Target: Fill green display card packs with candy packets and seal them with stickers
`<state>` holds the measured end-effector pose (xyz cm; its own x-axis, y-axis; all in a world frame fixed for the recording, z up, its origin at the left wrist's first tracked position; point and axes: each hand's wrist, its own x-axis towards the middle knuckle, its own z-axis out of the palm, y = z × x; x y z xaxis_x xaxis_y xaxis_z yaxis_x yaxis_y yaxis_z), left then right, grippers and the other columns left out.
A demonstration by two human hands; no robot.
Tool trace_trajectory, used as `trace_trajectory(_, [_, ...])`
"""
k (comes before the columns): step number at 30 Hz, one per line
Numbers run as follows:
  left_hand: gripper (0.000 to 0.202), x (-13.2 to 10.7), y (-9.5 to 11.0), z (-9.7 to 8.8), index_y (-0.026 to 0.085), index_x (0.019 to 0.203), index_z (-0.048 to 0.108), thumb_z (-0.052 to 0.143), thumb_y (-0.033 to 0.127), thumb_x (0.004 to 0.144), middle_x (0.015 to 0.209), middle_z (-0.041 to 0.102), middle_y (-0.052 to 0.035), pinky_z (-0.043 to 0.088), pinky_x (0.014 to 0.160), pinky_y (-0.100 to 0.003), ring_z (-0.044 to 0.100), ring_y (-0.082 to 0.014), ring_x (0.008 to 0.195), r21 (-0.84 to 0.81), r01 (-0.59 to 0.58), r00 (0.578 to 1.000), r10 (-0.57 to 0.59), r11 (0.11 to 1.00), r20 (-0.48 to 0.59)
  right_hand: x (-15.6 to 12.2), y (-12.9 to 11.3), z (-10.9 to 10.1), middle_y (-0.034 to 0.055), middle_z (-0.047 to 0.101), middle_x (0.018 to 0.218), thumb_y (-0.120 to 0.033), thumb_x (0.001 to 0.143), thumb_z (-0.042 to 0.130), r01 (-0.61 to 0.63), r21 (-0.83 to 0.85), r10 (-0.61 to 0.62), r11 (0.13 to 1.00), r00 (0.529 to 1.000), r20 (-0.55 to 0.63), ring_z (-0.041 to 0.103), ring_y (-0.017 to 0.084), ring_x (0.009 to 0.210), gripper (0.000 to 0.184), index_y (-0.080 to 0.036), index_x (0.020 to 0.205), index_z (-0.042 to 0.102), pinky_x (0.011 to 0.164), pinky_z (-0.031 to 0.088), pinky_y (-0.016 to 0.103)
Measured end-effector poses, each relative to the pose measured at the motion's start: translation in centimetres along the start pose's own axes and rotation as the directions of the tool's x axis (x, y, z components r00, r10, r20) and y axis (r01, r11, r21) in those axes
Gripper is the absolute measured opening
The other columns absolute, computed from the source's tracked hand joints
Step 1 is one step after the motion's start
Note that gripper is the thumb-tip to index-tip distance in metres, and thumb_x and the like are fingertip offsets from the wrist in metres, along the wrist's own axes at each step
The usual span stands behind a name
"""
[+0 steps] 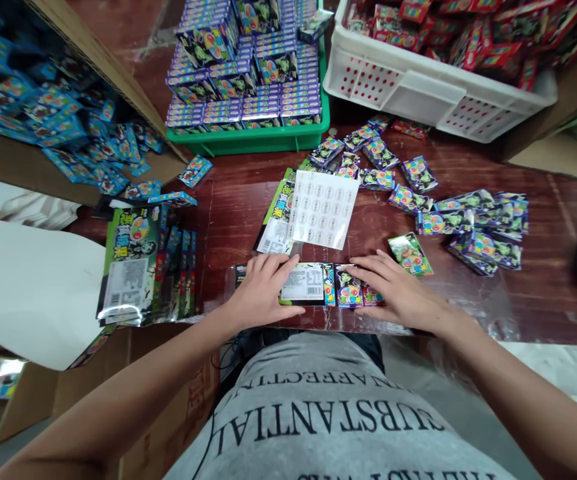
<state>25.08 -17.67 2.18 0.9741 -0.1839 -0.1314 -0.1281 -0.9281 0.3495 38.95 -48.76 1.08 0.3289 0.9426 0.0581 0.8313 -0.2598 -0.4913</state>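
My left hand (265,287) is closed around the left part of a flat pack with a black-and-green card and a white printed label (302,285). A blue box end (329,285) shows at that pack's right side. My right hand (401,290) lies over a purple box (348,288) and a red box (372,295), fingers above and thumb at the near edge. The boxes stand in a row in line with the pack. Just behind are a white sheet of round stickers (324,210) and a green printed bag (279,220). A green box (411,255) lies beyond my right hand.
Purple boxes (448,220) lie scattered at the right. Behind stand a green crate (248,143) of stacked purple boxes and a white crate (408,97) of red ones. Blue boxes (58,120) fill a carton at left. Filled packs (133,267) stand near the left edge.
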Motion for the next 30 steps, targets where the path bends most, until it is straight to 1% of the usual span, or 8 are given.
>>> trace_trajectory(4, [0.1,0.2,-0.1,-0.3,0.022,0.154,0.033,0.077,0.062,0.073,0.14,0.048,-0.0146,0.035,0.108,-0.05,0.044,-0.0354,0.125,-0.029,0.0,1.0,0.001,1.0,0.014,0.3,0.1,-0.2,0.011,0.052,0.147,-0.052,0.09,0.067,0.048,0.09,-0.049,0.995,0.999,0.007,0.049,0.029,0.137,0.073,-0.027,0.152,0.037,0.124,0.022,0.062])
trace_trajectory(10, [0.103,0.6,0.4,-0.3,0.022,0.154,0.033,0.08,0.058,0.07,0.142,0.047,-0.0148,0.033,0.111,-0.049,0.043,-0.034,0.128,-0.086,-0.094,0.995,0.097,0.992,0.028,1.8,0.2,0.8,0.0123,0.05,0.149,-0.057,0.088,0.068,0.085,0.124,-0.089,0.989,0.996,0.023,0.049,0.028,0.139,0.076,-0.026,0.15,0.038,0.124,0.018,0.062])
trace_trajectory(14, [0.1,0.3,0.4,-0.1,0.022,0.154,0.034,0.079,0.056,0.072,0.14,0.047,-0.0149,0.032,0.111,-0.051,0.043,-0.0349,0.127,-0.055,-0.092,0.995,0.093,0.994,0.025,2.4,0.3,1.1,0.0128,0.053,0.148,-0.057,0.088,0.068,0.07,0.097,-0.073,0.993,0.997,0.025,0.05,0.03,0.137,0.072,-0.025,0.147,0.043,0.123,0.021,0.064])
trace_trajectory(18, [0.095,-0.4,0.5,-0.1,0.021,0.152,0.037,0.078,0.056,0.074,0.137,0.049,-0.0144,0.035,0.109,-0.05,0.044,-0.0348,0.124,-0.038,-0.028,1.0,0.028,0.999,0.004,1.7,0.7,0.0,0.0103,0.059,0.138,-0.047,0.09,0.067,0.002,0.055,0.002,0.998,0.997,-0.072,0.054,0.03,0.132,0.061,-0.026,0.144,0.049,0.122,0.02,0.066])
trace_trajectory(20, [0.095,-0.5,0.9,-0.1,0.023,0.153,0.036,0.078,0.057,0.074,0.136,0.049,-0.0135,0.036,0.107,-0.05,0.044,-0.0347,0.122,-0.057,0.0,1.0,0.0,0.998,-0.011,1.6,0.5,-0.4,0.0101,0.057,0.141,-0.048,0.088,0.068,-0.026,0.038,0.028,0.999,0.997,-0.077,0.053,0.032,0.132,0.07,-0.026,0.15,0.042,0.122,0.019,0.067])
trace_trajectory(24, [0.097,-0.6,1.8,0.2,0.025,0.154,0.033,0.077,0.059,0.074,0.137,0.049,-0.0128,0.036,0.106,-0.051,0.044,-0.0352,0.122,-0.074,0.014,1.0,-0.016,0.997,-0.025,2.0,-0.2,-0.3,0.0064,0.046,0.156,-0.044,0.087,0.069,0.035,0.017,-0.036,0.999,0.999,0.04,0.049,0.032,0.135,0.086,-0.028,0.159,0.024,0.123,0.017,0.065])
trace_trajectory(26, [0.096,-0.6,2.1,0.2,0.024,0.153,0.034,0.076,0.06,0.075,0.136,0.049,-0.0138,0.037,0.104,-0.051,0.044,-0.0359,0.123,-0.046,0.053,0.998,-0.054,0.998,-0.04,2.0,-0.4,-0.1,0.0045,0.051,0.152,-0.044,0.086,0.069,0.014,-0.006,-0.013,1.0,0.999,0.032,0.05,0.031,0.132,0.08,-0.03,0.155,0.032,0.123,0.016,0.066])
trace_trajectory(30, [0.093,-0.8,2.3,0.0,0.022,0.151,0.036,0.075,0.061,0.076,0.135,0.051,-0.0148,0.036,0.1,-0.051,0.045,-0.0361,0.122,0.007,0.105,0.993,-0.104,0.994,-0.059,1.8,-0.6,0.4,0.0114,0.059,0.137,-0.052,0.083,0.072,-0.164,-0.076,0.152,0.984,0.978,-0.142,0.053,0.033,0.126,0.069,-0.022,0.142,0.049,0.122,0.018,0.066])
